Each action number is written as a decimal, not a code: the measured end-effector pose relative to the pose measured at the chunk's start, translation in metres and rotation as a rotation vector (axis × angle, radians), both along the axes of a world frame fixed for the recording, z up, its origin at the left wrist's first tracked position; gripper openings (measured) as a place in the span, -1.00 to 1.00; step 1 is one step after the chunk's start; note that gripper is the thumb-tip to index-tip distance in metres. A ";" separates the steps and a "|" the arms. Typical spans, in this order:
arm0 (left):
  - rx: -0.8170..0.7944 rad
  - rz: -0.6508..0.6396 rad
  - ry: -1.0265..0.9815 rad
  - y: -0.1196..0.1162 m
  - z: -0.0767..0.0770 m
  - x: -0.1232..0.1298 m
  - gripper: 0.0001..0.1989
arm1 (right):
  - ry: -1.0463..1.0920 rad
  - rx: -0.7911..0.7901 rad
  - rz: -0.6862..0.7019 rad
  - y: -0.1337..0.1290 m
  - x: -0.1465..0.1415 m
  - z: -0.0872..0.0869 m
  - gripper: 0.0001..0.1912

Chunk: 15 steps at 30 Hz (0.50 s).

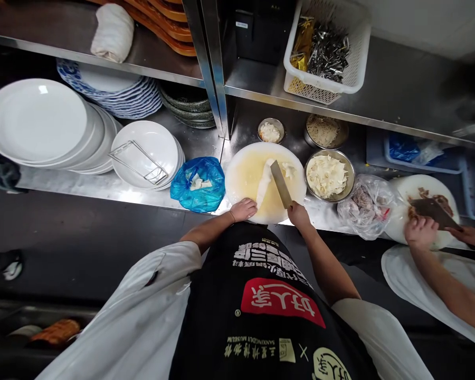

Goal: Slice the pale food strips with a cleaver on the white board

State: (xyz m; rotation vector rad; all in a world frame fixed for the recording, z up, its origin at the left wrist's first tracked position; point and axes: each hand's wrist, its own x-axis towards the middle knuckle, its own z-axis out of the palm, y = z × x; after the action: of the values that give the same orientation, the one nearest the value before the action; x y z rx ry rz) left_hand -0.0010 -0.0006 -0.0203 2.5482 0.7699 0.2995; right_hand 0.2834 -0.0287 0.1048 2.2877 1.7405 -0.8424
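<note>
A round cutting board point(237, 163) lies in front of me with a long, pale white piece of food point(264, 182) on it, its kind unclear. My left hand point(244, 210) is at the board's near edge, fingers together on the near end of that piece. In my right hand point(298, 215) is the handle of a cleaver point(281, 184), its blade slanting over the board just right of the piece. Small white cut bits point(288, 170) lie beyond the blade. Right of the board stands a metal bowl point(352, 182) full of pale thin slices point(326, 175).
Left of the board sit a blue plastic bag point(198, 198) with white scraps and stacked white plates point(142, 137). Small bowls point(271, 130) stand behind. To the right, a co-worker's hand point(421, 232) works with a cleaver point(433, 210) beside a clear bag point(368, 206). A shelf point(257, 87) overhangs the counter.
</note>
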 end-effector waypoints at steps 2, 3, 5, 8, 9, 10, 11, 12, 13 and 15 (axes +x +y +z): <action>0.045 -0.014 -0.024 0.000 -0.003 0.000 -0.80 | 0.005 0.034 0.013 -0.005 0.004 -0.002 -0.71; 0.063 -0.016 -0.037 0.000 -0.005 0.000 -0.80 | 0.010 0.075 0.018 -0.008 0.005 -0.003 -0.68; 0.087 -0.016 -0.058 0.000 -0.006 -0.001 -0.80 | 0.018 0.129 0.026 -0.013 0.006 -0.005 -0.65; 0.096 -0.024 -0.083 0.000 -0.005 -0.002 -0.80 | 0.008 0.058 0.039 -0.019 0.005 -0.008 -0.68; 0.096 -0.031 -0.089 0.000 -0.004 -0.002 -0.80 | 0.000 0.024 0.041 -0.022 0.006 -0.009 -0.71; 0.095 -0.037 -0.094 0.000 -0.003 -0.002 -0.80 | -0.006 0.005 0.040 -0.025 0.007 -0.009 -0.72; 0.092 -0.039 -0.096 -0.001 -0.002 -0.003 -0.80 | -0.007 0.008 0.038 -0.029 0.007 -0.009 -0.72; 0.085 -0.038 -0.095 -0.001 -0.001 -0.003 -0.80 | -0.003 0.032 0.035 -0.033 0.007 -0.008 -0.70; 0.076 -0.033 -0.091 -0.001 0.000 -0.003 -0.80 | 0.007 0.066 0.034 -0.036 0.007 -0.008 -0.67; 0.052 -0.019 -0.081 -0.003 0.001 -0.003 -0.80 | 0.026 0.092 0.037 -0.041 0.005 -0.008 -0.64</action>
State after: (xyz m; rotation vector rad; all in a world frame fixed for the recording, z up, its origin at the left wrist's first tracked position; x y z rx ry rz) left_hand -0.0037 -0.0031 -0.0198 2.5730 0.7160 0.4186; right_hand 0.2880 -0.0701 0.0972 2.3033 1.8643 -0.8052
